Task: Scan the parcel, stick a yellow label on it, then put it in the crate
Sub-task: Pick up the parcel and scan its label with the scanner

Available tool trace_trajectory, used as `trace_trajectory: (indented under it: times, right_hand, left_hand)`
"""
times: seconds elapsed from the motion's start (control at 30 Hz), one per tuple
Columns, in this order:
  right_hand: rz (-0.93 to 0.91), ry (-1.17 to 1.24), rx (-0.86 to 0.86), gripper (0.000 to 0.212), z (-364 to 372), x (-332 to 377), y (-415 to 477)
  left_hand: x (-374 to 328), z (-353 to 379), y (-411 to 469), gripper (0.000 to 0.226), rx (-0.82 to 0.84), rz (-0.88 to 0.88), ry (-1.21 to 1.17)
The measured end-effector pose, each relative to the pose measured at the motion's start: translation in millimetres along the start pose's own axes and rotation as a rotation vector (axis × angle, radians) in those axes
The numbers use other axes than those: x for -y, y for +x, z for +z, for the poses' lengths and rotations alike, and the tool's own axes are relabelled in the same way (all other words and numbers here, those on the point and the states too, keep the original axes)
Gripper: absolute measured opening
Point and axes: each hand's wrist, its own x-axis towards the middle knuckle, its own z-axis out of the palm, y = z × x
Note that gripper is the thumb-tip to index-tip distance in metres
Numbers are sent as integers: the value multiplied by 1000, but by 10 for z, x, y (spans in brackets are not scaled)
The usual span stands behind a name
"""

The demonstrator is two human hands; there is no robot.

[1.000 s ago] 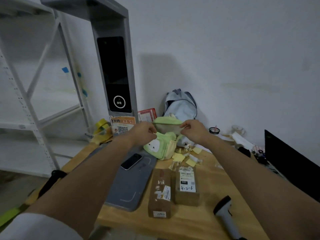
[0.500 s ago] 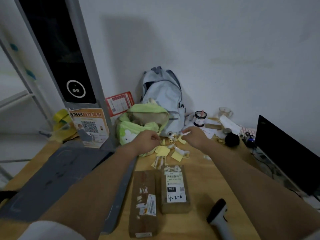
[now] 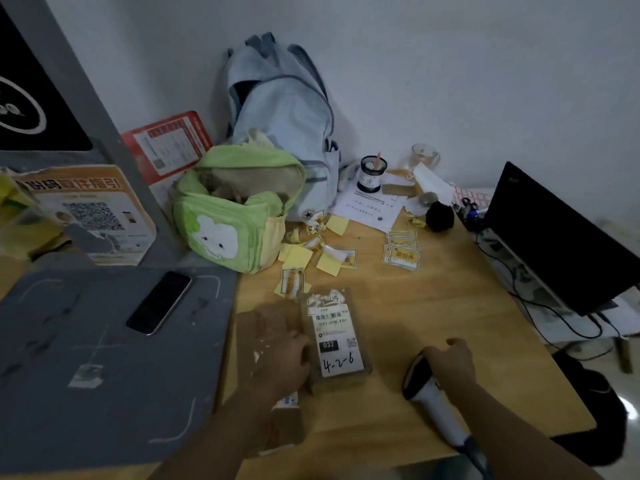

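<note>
The right hand [image 3: 450, 358] curls over the dark head of the handheld scanner [image 3: 427, 393], low and right of centre in the frame; its grip looks closed around the head, though how firm the hold is I cannot tell, and the white handle lies flat on the table [image 3: 450, 289]. That placement suits lifting the scanner and aiming it. The left hand [image 3: 284, 362] sits at the lower middle, fingers bent against the left edge of the labelled parcel [image 3: 334, 337], resting partly over a second brown parcel [image 3: 273, 393] lying alongside. Whether that grip pinches the labelled parcel or only steadies it I cannot tell. The labelled parcel lies flat with its white shipping label, barcode and handwritten code facing up, so the barcode is open to the scanner. My judgement: scanning is the step in hand, and no yellow label is on the parcel yet. Just above it, mid-frame, lie loose yellow labels [image 3: 327, 261] and a small stack of printed stickers [image 3: 401, 251], near enough for the next step. Further up stand a green bag [image 3: 235, 216] and a pale backpack [image 3: 280, 109]. A phone [image 3: 159, 303] lies on the grey mat [image 3: 86, 375] at left. No crate is in view
</note>
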Motion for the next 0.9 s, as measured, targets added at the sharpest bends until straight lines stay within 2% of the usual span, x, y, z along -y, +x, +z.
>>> trace_trajectory:
  times: [0.13,0.23,0.3,0.4,0.47,0.53,0.73,0.8,0.9]
  right_hand:
    - [-8,-123,83,106,189,-437,-31]
    - [-37,-336,100,111,317,-573,-207]
    - [-87,-452,23,97,376,-642,-265]
    - [-83,-490,14,51,404,-618,-264]
    - [-25,-404,70,27,381,-542,-256]
    - [9,-273,93,16,324,-459,-294]
    - [-96,212,-232,22,170,36,-533]
    - [-176,383,-204,25,111,317,-628]
    - [-270,538,-19,26,14,741,-824]
  left_hand:
    - [-14,136,-27,59,-64,86,6]
    - [8,245,-34,66,-50,106,-42]
    - [25,284,-36,66,-54,98,-81]
    - [61,295,-22,66,-45,102,-86]
    - [82,294,-12,68,-36,101,-68]
    - [102,303,1,69,-22,101,-58]
    - [115,316,43,76,18,114,-20]
    - [111,340,59,72,10,115,8]
    - [103,363,81,61,16,83,-10]
